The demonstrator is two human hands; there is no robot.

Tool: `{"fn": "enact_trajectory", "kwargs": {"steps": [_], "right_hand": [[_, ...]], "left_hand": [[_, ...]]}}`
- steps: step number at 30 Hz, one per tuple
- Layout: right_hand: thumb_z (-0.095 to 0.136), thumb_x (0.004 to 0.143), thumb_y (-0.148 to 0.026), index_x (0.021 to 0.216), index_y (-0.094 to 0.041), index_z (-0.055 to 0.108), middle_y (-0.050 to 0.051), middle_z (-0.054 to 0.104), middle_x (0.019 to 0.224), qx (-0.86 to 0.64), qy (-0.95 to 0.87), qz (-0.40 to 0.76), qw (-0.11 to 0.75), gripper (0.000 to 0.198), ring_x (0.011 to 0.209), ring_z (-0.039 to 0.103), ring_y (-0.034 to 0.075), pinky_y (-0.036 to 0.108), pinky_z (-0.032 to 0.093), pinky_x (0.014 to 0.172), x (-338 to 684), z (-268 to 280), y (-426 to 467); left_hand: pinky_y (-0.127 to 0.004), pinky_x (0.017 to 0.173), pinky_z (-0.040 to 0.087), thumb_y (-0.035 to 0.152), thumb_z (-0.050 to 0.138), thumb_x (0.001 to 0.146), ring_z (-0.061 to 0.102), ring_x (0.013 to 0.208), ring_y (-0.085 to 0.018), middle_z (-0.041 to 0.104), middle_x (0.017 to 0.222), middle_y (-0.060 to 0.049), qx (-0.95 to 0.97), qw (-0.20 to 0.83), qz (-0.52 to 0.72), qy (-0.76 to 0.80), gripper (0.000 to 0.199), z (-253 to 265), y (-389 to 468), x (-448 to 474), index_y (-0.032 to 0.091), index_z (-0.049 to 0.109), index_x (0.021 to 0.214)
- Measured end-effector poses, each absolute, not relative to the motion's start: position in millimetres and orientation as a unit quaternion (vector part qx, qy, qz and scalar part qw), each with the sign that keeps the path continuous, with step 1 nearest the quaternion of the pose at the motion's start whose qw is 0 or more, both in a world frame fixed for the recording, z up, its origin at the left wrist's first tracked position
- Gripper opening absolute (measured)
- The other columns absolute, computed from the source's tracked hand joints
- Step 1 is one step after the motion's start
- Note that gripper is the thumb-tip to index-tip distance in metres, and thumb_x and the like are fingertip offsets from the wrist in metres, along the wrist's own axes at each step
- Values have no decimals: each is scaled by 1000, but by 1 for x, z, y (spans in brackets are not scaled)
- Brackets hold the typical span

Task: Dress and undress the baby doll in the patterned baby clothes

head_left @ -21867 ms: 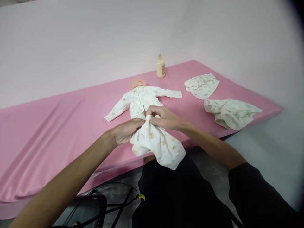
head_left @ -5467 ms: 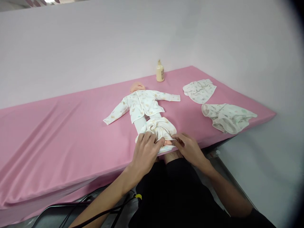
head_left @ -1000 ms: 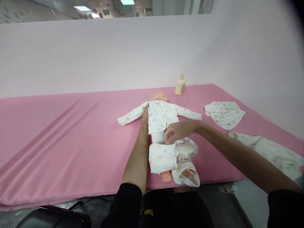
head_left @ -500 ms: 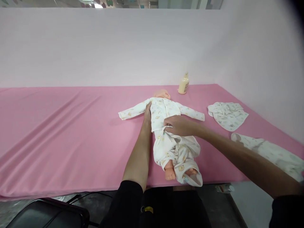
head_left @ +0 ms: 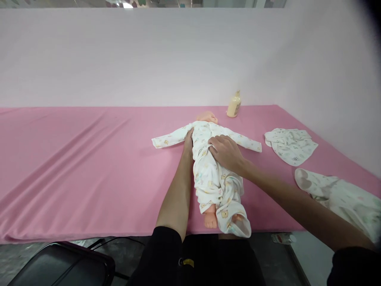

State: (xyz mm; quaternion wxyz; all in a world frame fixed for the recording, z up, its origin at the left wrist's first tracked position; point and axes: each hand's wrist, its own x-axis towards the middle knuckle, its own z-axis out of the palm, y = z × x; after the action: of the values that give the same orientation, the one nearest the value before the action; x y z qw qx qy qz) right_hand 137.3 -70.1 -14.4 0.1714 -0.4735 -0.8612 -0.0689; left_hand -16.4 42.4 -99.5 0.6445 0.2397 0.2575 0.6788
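Note:
A baby doll (head_left: 207, 116) lies on its back on the pink-covered table, its feet towards me. It wears a white printed shirt (head_left: 205, 130) with both long sleeves spread out. White printed pants (head_left: 206, 180) cover its legs and reach up over the shirt's lower part. My left hand (head_left: 189, 140) grips the doll's side below the armpit, its fingers partly hidden by the body. At the doll's belly, my right hand (head_left: 225, 151) is closed on the waistband of the pants. One bare foot (head_left: 210, 219) pokes out of a pant leg; the other sits inside its cuff.
A pump bottle (head_left: 233, 105) stands by the wall behind the doll's head. To the right lie a crumpled white printed cloth (head_left: 291, 145) and another white printed garment (head_left: 342, 194). A black chair (head_left: 62, 264) stands below the table's front edge (head_left: 89, 236) at left.
My right hand has moved up towards the doll's chest, drawing the waistband higher over the shirt. The left hand keeps its place at the doll's side.

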Motion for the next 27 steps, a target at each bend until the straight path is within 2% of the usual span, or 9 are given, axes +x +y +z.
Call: {"fn": "enact_trajectory", "kwargs": {"steps": [3, 6, 8, 11, 14, 16, 18, 22, 27], "right_hand": [[53, 88, -17, 98, -17, 61, 9, 65, 103, -423, -887, 64, 171, 13, 98, 56, 22, 33, 37, 86, 139, -3, -78], [60, 88, -39, 97, -20, 60, 6, 65, 100, -417, -877, 210, 111, 21, 88, 58, 20, 31, 39, 75, 136, 11, -81], [57, 90, -53, 86, -20, 58, 5, 65, 88, -444, -863, 236, 54, 34, 78, 56, 19, 31, 37, 67, 129, 20, -80], [54, 91, -57, 70, -20, 50, 5, 58, 72, -477, -854, 208, -30, 43, 68, 52, 18, 31, 32, 62, 117, 33, -74], [59, 88, -48, 62, -19, 44, 3, 50, 63, -436, -869, 205, -114, 42, 61, 45, 15, 31, 28, 58, 109, 43, -69], [60, 87, -39, 59, -19, 41, 1, 45, 60, -375, -893, 205, -139, 39, 58, 39, 12, 31, 25, 57, 107, 45, -65], [58, 88, -32, 61, -18, 44, 0, 47, 62, -331, -919, 182, -112, 33, 59, 39, 12, 31, 24, 59, 107, 42, -63], [47, 96, -30, 77, -18, 58, 6, 62, 78, -360, -932, 43, -28, 25, 70, 51, 17, 31, 27, 63, 106, 27, -60], [37, 98, -14, 103, -14, 66, 14, 70, 91, -386, -912, -134, -12, 28, 83, 60, 25, 35, 31, 70, 95, 9, -55]], "left_hand": [[-39, 105, 47, 41, 63, 89, 63, 109, -26, 71, 101, -8, 273, 628, 681, 258, 27, -102, 43, -19, 15, 69, 94], [-36, 105, 46, 38, 62, 90, 62, 111, -25, 71, 97, -7, 281, 610, 689, 274, 23, -102, 45, -20, 17, 69, 88], [-35, 107, 44, 36, 62, 90, 60, 114, -24, 71, 98, -6, 284, 602, 693, 279, 20, -102, 47, -20, 17, 69, 89], [-35, 108, 43, 36, 63, 91, 60, 115, -24, 72, 101, -6, 268, 609, 694, 276, 21, -102, 48, -20, 16, 70, 93], [-38, 107, 44, 35, 63, 91, 61, 112, -24, 71, 100, -6, 254, 610, 700, 271, 20, -101, 47, -19, 17, 69, 92], [-37, 107, 44, 32, 63, 91, 61, 112, -23, 71, 99, -5, 253, 602, 706, 273, 17, -99, 46, -18, 16, 69, 91], [-37, 108, 43, 30, 61, 92, 61, 113, -23, 71, 99, -5, 250, 601, 708, 274, 15, -97, 44, -18, 16, 69, 90], [-37, 110, 42, 27, 58, 94, 60, 117, -24, 72, 95, -6, 241, 612, 705, 266, 16, -91, 38, -16, 16, 67, 86], [-35, 112, 41, 21, 56, 95, 60, 118, -23, 72, 91, -6, 239, 614, 707, 256, 16, -88, 35, -17, 14, 68, 87]]}}
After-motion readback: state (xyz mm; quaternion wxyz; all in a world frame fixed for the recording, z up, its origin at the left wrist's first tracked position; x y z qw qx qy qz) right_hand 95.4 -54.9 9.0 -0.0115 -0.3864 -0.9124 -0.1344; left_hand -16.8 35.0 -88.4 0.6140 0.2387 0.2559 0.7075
